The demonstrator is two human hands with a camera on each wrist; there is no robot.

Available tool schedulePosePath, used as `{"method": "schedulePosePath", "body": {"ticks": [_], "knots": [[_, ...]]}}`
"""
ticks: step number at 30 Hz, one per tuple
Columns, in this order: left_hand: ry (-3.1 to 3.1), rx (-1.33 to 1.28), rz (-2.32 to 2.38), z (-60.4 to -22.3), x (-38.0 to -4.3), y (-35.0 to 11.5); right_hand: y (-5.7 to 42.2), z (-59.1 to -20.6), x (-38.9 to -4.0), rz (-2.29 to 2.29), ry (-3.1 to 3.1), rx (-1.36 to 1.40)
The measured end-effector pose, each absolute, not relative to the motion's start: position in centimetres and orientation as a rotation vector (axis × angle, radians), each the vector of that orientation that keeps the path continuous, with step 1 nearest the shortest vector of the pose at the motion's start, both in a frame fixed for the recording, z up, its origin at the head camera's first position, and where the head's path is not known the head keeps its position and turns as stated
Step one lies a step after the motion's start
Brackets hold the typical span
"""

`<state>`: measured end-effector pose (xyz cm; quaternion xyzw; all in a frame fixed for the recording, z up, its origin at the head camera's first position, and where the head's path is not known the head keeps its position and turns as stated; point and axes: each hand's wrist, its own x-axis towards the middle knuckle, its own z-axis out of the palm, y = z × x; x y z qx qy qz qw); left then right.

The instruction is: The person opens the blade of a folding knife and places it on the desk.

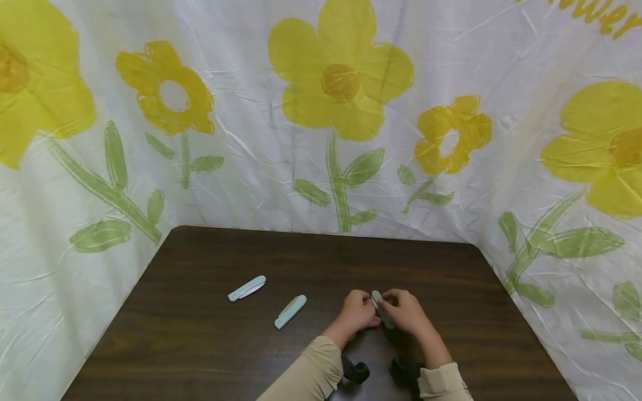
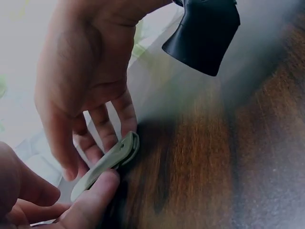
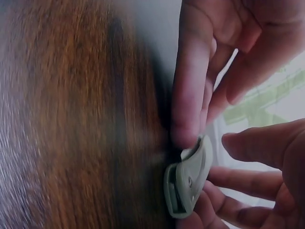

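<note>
A grey-green folding knife (image 1: pixel 387 319) is between the two hands, just above the table or touching it; I cannot tell which. My right hand (image 1: pixel 408 314) holds it from the right, fingers against its side, while the thumb (image 3: pixel 250 143) stands off from it in the right wrist view. From the left, my left hand (image 1: pixel 355 314) grips at the handle, one fingertip (image 2: pixel 108 180) pressing its near side. A thin edge of metal shows beside the handle (image 3: pixel 194 172). Most of the blade is hidden.
Two pale mint folding knives lie to the left on the dark wooden table (image 1: pixel 175 334): one nearer (image 1: pixel 290 312), one farther left (image 1: pixel 247 288). Black wrist cameras (image 1: pixel 355 372) hang under both wrists. A flowered curtain (image 1: pixel 241 184) borders the table behind.
</note>
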<state>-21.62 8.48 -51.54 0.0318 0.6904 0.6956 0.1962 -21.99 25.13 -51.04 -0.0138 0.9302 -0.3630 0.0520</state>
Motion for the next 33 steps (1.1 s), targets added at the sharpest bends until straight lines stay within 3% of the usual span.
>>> {"method": "schedulePosePath", "body": {"ticks": [33], "knots": [[1.862,0.085,2.098,-52.2,-21.7,7.0,24.2,-50.5,-21.2,-1.496,2.651,-0.055]]}}
